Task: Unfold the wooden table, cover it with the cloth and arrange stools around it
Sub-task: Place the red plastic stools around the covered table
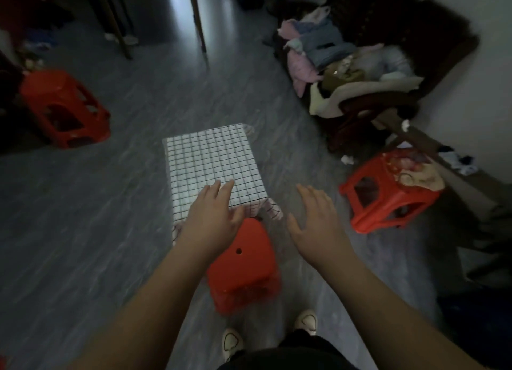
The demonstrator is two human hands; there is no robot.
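White checked cloth point(213, 167), long axis pointing away.

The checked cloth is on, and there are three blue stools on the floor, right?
No, the stools are red, not blue. The head view shows all three: a near stool at the cloth's near edge, a left stool and a right stool. The checked cloth is on, as you said.

Both bare forearms extend forward and downward from the lower edge of the view. The left hand point(213, 214) is held palm down, fingers straight and slightly spread. The right hand point(315, 220) is likewise palm down, fingers relaxed and spread, holding nothing.
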